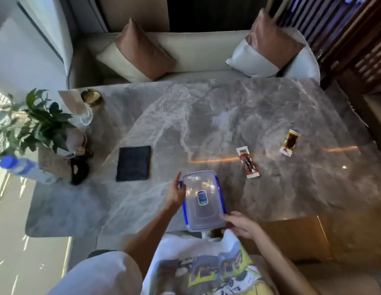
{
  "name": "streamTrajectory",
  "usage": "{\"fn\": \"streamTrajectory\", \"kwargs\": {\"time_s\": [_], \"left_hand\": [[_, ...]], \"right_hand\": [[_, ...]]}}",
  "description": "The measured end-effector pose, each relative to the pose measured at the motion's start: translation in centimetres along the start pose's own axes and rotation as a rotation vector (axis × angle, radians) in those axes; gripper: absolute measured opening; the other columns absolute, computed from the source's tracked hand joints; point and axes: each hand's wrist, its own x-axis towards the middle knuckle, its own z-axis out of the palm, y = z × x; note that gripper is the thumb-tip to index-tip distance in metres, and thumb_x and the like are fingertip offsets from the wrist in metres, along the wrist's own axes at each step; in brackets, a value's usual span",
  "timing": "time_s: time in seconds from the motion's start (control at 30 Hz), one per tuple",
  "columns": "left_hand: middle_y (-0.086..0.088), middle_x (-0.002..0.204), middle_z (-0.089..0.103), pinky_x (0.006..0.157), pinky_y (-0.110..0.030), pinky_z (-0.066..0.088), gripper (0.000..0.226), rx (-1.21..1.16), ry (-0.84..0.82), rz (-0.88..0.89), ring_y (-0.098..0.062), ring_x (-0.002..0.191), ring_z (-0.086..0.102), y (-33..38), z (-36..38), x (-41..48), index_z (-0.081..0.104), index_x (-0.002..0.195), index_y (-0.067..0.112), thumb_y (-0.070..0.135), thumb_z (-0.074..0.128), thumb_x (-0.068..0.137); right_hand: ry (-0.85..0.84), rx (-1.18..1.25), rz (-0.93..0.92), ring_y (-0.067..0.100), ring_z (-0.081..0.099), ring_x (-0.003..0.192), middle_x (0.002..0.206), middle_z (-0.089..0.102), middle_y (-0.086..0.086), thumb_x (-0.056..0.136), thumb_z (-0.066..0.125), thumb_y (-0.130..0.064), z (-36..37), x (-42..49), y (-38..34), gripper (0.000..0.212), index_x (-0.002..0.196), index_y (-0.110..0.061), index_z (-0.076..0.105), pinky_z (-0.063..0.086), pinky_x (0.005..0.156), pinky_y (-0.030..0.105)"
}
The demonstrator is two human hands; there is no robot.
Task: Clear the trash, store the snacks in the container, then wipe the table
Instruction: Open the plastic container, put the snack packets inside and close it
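Observation:
A clear plastic container point(203, 200) with blue lid clips sits at the near edge of the grey marble table point(227, 116), its lid on. My left hand point(175, 193) grips its left side and my right hand point(240, 224) holds its near right corner. Two wrapped snacks lie to the right: one in a red and white wrapper point(248, 162), one in a yellow and white wrapper point(290, 142) farther right. A folded dark blue cloth point(133, 163) lies left of the container.
At the table's left end stand a potted plant point(36, 124), a water bottle with a blue cap point(23, 169), a gold dish point(92, 97), a glass and a black object. A beige sofa with two cushions runs along the far side. A cardboard box point(291, 237) sits at my right.

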Motion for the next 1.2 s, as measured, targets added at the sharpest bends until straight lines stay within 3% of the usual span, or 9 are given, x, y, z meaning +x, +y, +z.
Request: {"fn": "streamTrajectory", "kwargs": {"time_s": [0.1,0.27,0.4,0.63,0.73,0.83,0.93,1.03,1.2], "left_hand": [[-0.017,0.143,0.048,0.108,-0.041,0.043,0.053,-0.133,0.139,-0.125,-0.03,0.127,0.052,-2.1,0.8,-1.2,0.036,0.146,0.006,0.017,0.053,0.098],[-0.024,0.117,0.065,0.07,-0.034,0.055,0.039,-0.313,0.113,-0.31,-0.028,0.094,0.063,-5.3,1.5,-3.3,0.057,0.126,-0.005,0.019,0.058,0.096],[-0.024,0.103,0.067,0.058,-0.028,0.055,0.036,-0.383,0.09,-0.308,-0.026,0.075,0.064,-6.5,2.0,-4.4,0.06,0.122,-0.007,0.017,0.059,0.095],[-0.015,0.089,0.065,0.058,-0.029,0.05,0.019,-0.405,0.237,-0.316,-0.021,0.068,0.06,-6.8,2.9,-4.4,0.067,0.106,-0.003,0.01,0.056,0.096],[-0.007,0.066,0.058,0.048,-0.02,0.045,0.024,-0.369,0.295,-0.344,-0.014,0.053,0.055,-6.7,3.4,-4.2,0.063,0.075,0.009,0.009,0.053,0.097],[-0.012,0.07,0.045,0.062,-0.029,0.034,0.041,-0.285,0.343,-0.386,-0.02,0.072,0.04,-7.4,3.9,-3.7,0.047,0.057,0.009,0.007,0.048,0.098],[-0.015,0.085,0.054,0.066,-0.031,0.041,0.025,-0.273,0.3,-0.405,-0.023,0.081,0.047,-7.5,3.9,-3.7,0.066,0.086,-0.005,0.004,0.046,0.098],[-0.024,0.107,0.065,0.082,-0.042,0.052,0.03,-0.239,0.272,-0.393,-0.032,0.093,0.061,-7.2,3.8,-3.9,0.058,0.123,0.0,0.008,0.049,0.096],[-0.025,0.115,0.064,0.093,-0.045,0.05,0.037,0.141,0.304,-0.159,-0.038,0.102,0.062,-6.2,4.2,-3.7,0.06,0.124,0.006,0.001,0.043,0.091]], "right_hand": [[0.069,-0.088,-0.091,0.013,0.062,0.076,0.116,0.065,0.01,0.092,0.06,-0.043,-1.0,0.6,-1.2,0.052,0.131,-0.01,0.047,0.052,0.06,0.028],[0.017,0.012,-0.267,0.033,0.059,0.12,0.127,0.064,0.017,0.092,0.062,-0.032,-0.5,2.0,-3.0,0.047,0.128,-0.003,0.056,0.043,0.108,0.052],[0.023,0.084,-0.247,0.031,0.059,0.12,0.133,0.06,0.017,0.089,0.067,-0.028,0.2,2.7,-2.8,0.056,0.136,-0.002,0.049,0.05,0.1,0.044],[-0.003,0.283,-0.19,0.032,0.065,0.103,0.122,0.065,0.022,0.092,0.062,-0.015,0.1,3.6,-2.7,0.031,0.12,-0.001,0.06,0.052,0.067,0.034],[0.083,0.3,-0.156,0.036,0.064,0.108,0.122,0.064,0.024,0.098,0.055,-0.019,0.2,4.1,-2.2,0.038,0.131,0.001,0.054,0.053,0.088,0.047],[0.208,0.209,-0.127,0.039,0.06,0.118,0.13,0.06,0.025,0.101,0.048,-0.025,-0.1,4.8,-1.3,0.043,0.135,0.001,0.051,0.048,0.101,0.051],[0.204,0.131,-0.156,0.032,0.061,0.111,0.129,0.061,0.025,0.101,0.048,-0.026,-0.5,5.0,-1.3,0.042,0.133,0.002,0.053,0.048,0.097,0.044],[0.331,-0.048,-0.282,0.028,0.061,0.103,0.123,0.064,0.024,0.103,0.04,-0.03,-1.0,4.6,-2.1,0.045,0.123,0.004,0.06,0.044,0.09,0.034],[0.248,-0.196,-0.502,0.041,0.062,0.107,0.116,0.064,0.032,0.094,0.058,-0.018,0.0,3.1,-3.4,0.032,0.119,0.001,0.063,0.05,0.085,0.042]]}}
